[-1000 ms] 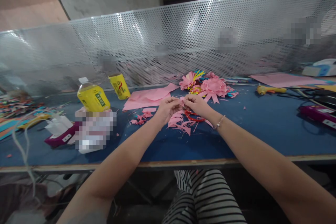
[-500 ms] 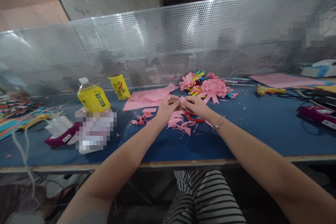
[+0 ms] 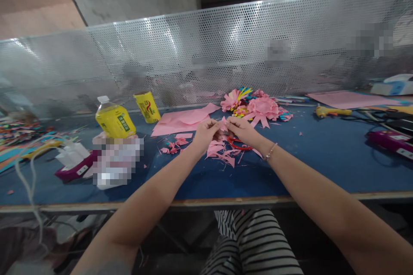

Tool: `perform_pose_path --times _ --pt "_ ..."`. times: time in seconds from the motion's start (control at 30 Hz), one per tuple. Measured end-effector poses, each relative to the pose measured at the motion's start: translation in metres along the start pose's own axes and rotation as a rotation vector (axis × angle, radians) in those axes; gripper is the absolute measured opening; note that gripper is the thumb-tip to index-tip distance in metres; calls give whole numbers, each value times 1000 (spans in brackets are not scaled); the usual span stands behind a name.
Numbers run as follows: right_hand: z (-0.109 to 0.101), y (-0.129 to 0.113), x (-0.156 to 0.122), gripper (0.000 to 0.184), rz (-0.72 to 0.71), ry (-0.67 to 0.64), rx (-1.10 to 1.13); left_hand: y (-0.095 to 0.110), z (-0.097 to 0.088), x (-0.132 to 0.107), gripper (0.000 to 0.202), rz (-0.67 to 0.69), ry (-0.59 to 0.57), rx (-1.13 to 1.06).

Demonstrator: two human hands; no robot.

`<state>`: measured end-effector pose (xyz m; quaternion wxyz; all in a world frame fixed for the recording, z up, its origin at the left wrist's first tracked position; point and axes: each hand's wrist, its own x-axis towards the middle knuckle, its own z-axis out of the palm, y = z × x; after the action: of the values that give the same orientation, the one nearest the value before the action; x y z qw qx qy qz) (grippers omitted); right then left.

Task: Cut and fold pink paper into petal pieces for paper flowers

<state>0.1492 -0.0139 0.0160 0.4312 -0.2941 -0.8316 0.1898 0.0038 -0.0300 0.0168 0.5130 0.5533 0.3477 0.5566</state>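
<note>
Between my two hands is a small piece of pink paper, its pointed top showing above the fingertips. My left hand pinches it from the left, and my right hand pinches it from the right. The lower part of the piece is hidden by fingers. Just below them on the table lie red-handled scissors, partly covered by my right hand. Loose pink paper scraps are scattered under and in front of both hands. Finished-looking pink paper flowers lie behind my right hand.
Pink paper sheets lie behind my left hand. A yellow can, a bottle of yellow liquid and a purple power strip with cables stand at left. A yellow glue gun lies at right. A perforated metal screen borders the back.
The pink piece has shifted slightly, with its pointed tip now showing higher between my fingers. Both hands stay in nearly the same place, still pinching.
</note>
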Motion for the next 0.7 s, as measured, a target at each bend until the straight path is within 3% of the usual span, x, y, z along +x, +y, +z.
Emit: perform_pose_path --times 0.13,0.27,0.43,0.7 --pt "-6 2 0 22 -256 12 -367 3 0 0 19 -160 22 -179" --pt "-11 4 0 16 -332 51 -478 2 -1 3 8 -196 20 -295" --pt "-8 0 0 16 -159 224 -228 2 -1 4 11 -101 71 -292" --pt "-1 -3 2 10 42 191 166 2 -2 3 17 17 57 -249"
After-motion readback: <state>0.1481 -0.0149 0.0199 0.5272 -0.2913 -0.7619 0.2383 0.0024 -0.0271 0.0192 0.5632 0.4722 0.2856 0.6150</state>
